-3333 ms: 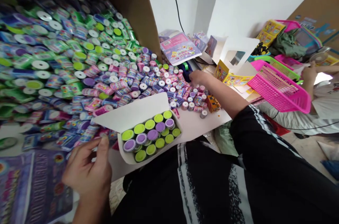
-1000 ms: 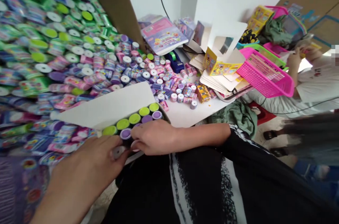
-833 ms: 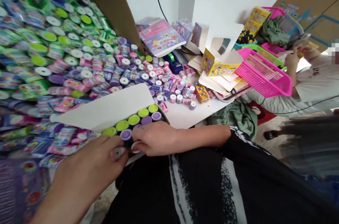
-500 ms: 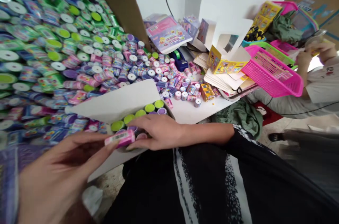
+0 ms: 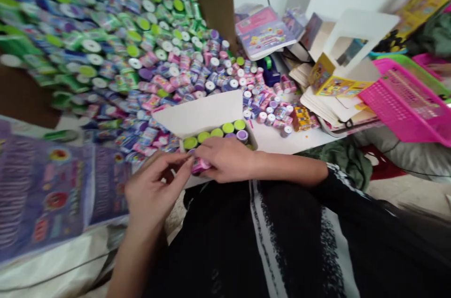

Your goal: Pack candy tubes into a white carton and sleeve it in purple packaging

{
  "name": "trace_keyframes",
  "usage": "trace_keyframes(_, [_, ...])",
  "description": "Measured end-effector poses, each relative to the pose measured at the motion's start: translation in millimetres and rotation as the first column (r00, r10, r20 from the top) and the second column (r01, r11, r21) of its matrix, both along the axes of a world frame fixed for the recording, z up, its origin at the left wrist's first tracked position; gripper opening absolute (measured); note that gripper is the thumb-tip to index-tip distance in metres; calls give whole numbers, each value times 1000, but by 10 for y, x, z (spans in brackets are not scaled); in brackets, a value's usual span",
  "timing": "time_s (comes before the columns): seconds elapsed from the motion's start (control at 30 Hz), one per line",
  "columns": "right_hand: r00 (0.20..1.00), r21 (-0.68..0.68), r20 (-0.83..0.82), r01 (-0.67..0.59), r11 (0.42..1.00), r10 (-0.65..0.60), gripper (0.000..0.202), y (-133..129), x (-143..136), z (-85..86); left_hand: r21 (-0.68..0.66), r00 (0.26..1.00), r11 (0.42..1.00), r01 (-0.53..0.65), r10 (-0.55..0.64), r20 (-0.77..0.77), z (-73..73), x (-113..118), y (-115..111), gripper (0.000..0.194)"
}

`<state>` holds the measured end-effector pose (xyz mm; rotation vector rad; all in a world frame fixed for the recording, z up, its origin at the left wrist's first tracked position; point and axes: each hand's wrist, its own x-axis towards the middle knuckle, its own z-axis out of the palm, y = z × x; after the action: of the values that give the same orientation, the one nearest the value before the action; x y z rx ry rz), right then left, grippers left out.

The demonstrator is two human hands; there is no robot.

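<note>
The right hand (image 5: 227, 159) is curled over the open white box (image 5: 202, 113), thumb and fingers closed round a pink tub (image 5: 199, 165). The left hand (image 5: 153, 190) has its fingertips nearly together at the tub's end; whether they grip is unclear. Lime-lidded tubs (image 5: 217, 133) stand in the box.

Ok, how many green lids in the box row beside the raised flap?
5, left to right: left-end lid, second lid, third lid, fourth lid, right-end lid. The right hand may hide others in nearer rows.
</note>
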<state>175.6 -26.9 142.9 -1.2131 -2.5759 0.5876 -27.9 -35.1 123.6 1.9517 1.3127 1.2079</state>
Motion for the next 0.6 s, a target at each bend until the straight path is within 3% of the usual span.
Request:
trace_keyframes(0.17, [998, 5, 68, -7, 1000, 7, 25, -30, 14, 11, 92, 994, 994, 60, -51, -99, 54, 72, -43, 2])
trace_keyframes(0.43, [996, -64, 34, 85, 994, -83, 26, -27, 101, -1, 22, 992, 1000, 6, -4, -124, -4, 160, -46, 19])
trace_keyframes(0.6, [990, -111, 45, 134, 985, -130, 27, -20, 101, 67, -19, 984, 999, 51, -53, -171, 16, 183, -65, 25])
